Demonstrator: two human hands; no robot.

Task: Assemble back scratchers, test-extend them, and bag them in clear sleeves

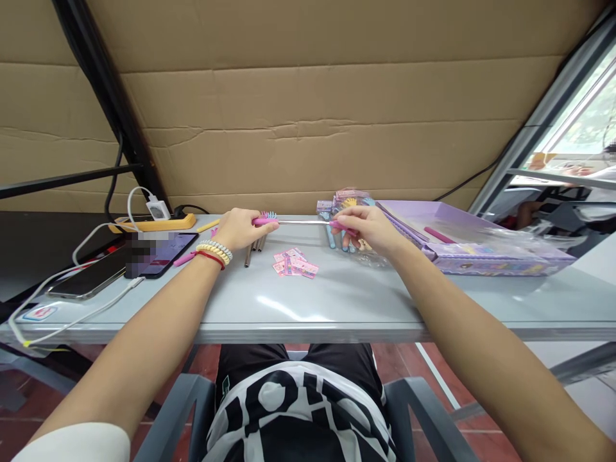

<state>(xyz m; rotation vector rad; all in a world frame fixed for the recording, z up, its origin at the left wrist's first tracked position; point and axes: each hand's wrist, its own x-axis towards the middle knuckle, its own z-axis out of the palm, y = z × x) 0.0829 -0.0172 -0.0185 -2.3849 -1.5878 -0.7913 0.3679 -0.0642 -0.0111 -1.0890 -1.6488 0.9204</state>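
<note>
Rod: slim metal rod (305,222) with pink ends, held level above the far half of the bench (312,301), spanning both hands.
Left hand (240,226): closed on the rod's left pink end, beaded bracelets and a red band at the wrist.
Right hand (366,228): fingers pinching the rod's right pink end.
Cards: small pink printed cards (294,263), loose overlapping pile on the bench, nearer than the rod.
Tubes: a few metal tubes (248,255) just by the left hand, near side.
Packs: clear plastic packs (353,197) with light-blue pieces, behind and under the right hand.
Box: open purple box (495,264) at right, clear plastic film over part of it, one dark pink stick (439,235) inside.
Left side: two phones, one (168,253) nearer the left hand, the other (94,276) further left; yellow power strip (154,223) on the far side with white charger (158,208).
Backdrop: cardboard panel (308,96) along the far edge.
</note>
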